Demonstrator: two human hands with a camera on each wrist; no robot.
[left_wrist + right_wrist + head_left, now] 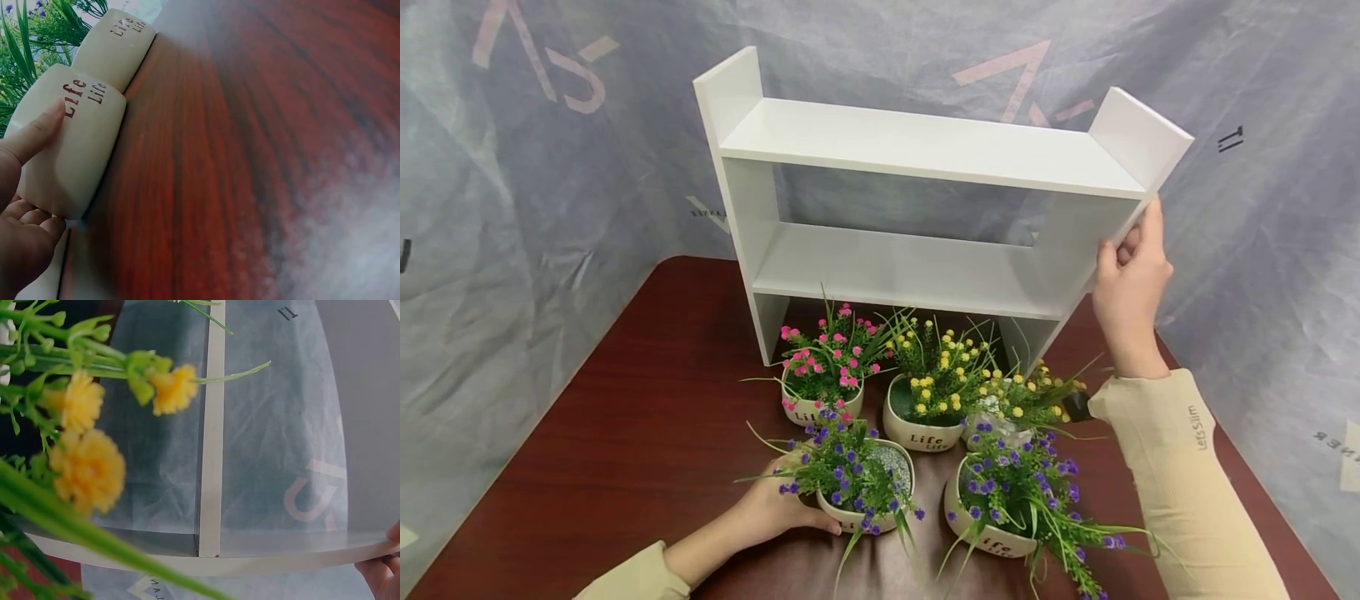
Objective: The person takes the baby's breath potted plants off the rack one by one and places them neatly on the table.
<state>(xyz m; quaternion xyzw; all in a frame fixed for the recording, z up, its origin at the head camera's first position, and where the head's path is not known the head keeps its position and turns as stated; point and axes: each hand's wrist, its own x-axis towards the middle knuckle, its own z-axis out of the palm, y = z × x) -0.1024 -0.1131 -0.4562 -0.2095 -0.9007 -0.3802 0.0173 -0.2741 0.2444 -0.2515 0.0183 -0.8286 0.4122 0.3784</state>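
My left hand (778,504) grips a cream flowerpot with artificial purple flowers (850,479) at the table's near side. In the left wrist view, the thumb presses on the lettered front of that pot (81,144), with the other fingers curled at its side. Higher up on the right, my right hand (1135,283) holds the right side panel of a white two-tier shelf (910,137), thumb at its front edge. The shelf (212,437) fills much of the right wrist view, and fingertips (378,575) show at its edge.
Pots with pink flowers (820,408) and yellow flowers (925,435) stand before the shelf. Another yellow plant (1018,400) sits beside them, its pot partly hidden. A second purple-flowered pot (992,537) is near the front. Grey sheeting (550,125) surrounds the dark red table (625,417).
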